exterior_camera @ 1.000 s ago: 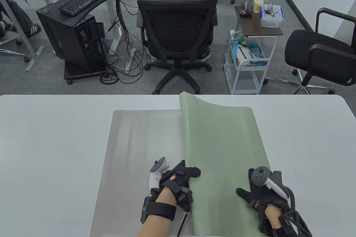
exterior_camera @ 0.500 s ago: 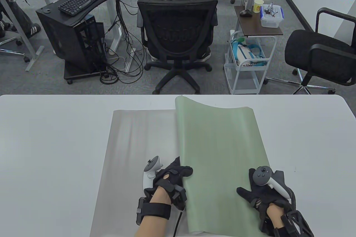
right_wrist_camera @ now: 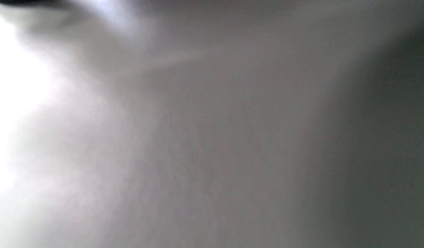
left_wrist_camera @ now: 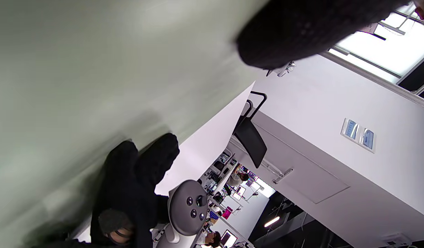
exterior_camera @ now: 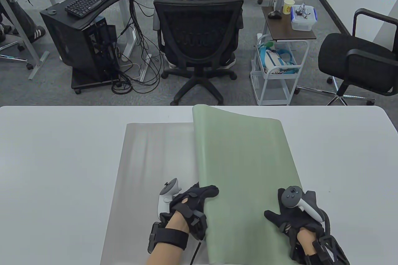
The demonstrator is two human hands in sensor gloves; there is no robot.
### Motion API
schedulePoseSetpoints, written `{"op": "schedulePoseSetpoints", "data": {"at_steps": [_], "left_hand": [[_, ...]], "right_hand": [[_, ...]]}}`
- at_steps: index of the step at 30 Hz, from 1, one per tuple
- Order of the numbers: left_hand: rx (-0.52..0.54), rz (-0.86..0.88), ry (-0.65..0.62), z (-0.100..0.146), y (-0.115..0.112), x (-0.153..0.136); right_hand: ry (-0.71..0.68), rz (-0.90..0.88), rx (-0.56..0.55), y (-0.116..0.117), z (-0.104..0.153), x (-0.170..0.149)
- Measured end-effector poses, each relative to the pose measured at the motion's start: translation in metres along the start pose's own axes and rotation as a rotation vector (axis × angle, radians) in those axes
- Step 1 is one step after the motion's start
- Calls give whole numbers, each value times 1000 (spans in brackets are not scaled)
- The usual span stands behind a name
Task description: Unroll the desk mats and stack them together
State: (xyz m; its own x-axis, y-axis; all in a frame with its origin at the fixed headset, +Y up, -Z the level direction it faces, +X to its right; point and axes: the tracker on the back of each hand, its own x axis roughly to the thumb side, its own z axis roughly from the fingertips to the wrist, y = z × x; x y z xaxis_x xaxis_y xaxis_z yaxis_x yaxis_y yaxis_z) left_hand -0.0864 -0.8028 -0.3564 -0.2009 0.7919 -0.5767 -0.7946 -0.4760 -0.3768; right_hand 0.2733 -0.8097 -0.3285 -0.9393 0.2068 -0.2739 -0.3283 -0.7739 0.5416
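Note:
A grey desk mat (exterior_camera: 149,165) lies flat on the white table (exterior_camera: 46,153). A green desk mat (exterior_camera: 242,165) lies over its right part, with its left edge lifted and curving up. My left hand (exterior_camera: 196,198) grips that lifted left edge near the front. My right hand (exterior_camera: 286,215) rests flat on the green mat's front right part, thumb spread. In the left wrist view the green mat (left_wrist_camera: 94,69) fills the upper left and my right hand (left_wrist_camera: 136,186) shows below it. The right wrist view is a blurred close surface.
Beyond the table's far edge are an office chair (exterior_camera: 199,38) with a seated person, a white cart (exterior_camera: 276,69) and a black armchair (exterior_camera: 357,57). Bare table shows left and right of the mats.
My left hand has drawn the green mat's lifted left edge to the left, so it covers more of the grey mat. My right hand has stayed in place.

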Motion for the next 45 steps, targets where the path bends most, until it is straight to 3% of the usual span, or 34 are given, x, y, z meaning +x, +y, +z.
{"op": "schedulePoseSetpoints", "data": {"at_steps": [3, 6, 21, 26, 29, 45], "left_hand": [[0, -31, -71, 4, 14, -1], [15, 29, -65, 6, 21, -5], [60, 13, -92, 18, 27, 4], [-6, 73, -60, 12, 29, -3], [13, 101, -42, 15, 29, -2], [42, 112, -138, 35, 49, 15]], "right_hand": [[1, 1, 6, 0, 0, 0], [-1, -6, 3, 0, 0, 0], [-6, -21, 10, -2, 0, -1], [8, 8, 3, 0, 0, 1], [5, 1, 5, -1, 0, 1], [-3, -14, 9, -2, 0, -1]]}}
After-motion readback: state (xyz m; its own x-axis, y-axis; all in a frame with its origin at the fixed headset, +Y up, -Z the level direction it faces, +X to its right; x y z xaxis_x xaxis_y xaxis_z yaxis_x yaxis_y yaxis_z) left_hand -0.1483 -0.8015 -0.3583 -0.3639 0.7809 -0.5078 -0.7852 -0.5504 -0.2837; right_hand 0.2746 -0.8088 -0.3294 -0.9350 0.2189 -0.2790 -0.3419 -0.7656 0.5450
